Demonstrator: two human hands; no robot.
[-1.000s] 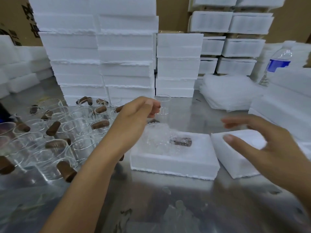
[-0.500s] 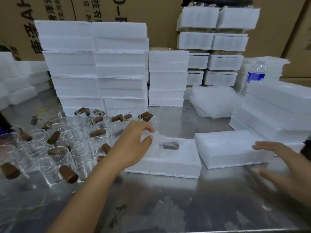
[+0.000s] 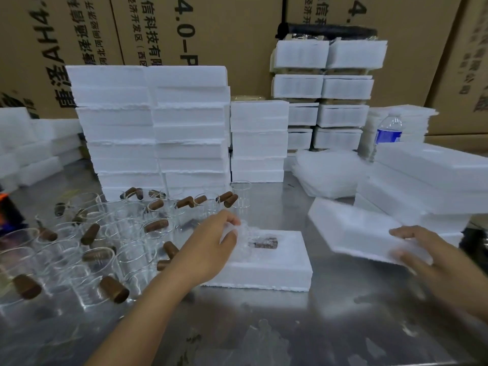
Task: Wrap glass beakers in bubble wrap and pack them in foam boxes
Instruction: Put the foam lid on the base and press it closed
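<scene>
1. The bubble-wrapped glass beaker (image 3: 253,243) lies in the open white foam box (image 3: 277,270), mid-counter (image 3: 330,313).
2. The left hand (image 3: 208,249) reaches in from 8 o'clock, and its grip pinches the wrap's loose edge.
3. At 3 o'clock the right hand (image 3: 427,257) holds the tilted white foam lid (image 3: 351,231), fingers over, thumb under.
4. To my eye, wrap bunched above the recess could stop the lid seating, and forcing it down might crack the glass.
5. The left forearm could knock the bare corked beakers (image 3: 105,247) at 9 o'clock.

A shiny steel table (image 3: 330,326) filled the foreground. Tall brown cardboard cartons (image 3: 211,27) printed with black characters lined the back. A clear water bottle (image 3: 388,133) with a blue label stood upright at the far right. Brown stoppers (image 3: 114,289) lay scattered on the left, near a dark object with an orange patch (image 3: 8,210) at the edge.
</scene>
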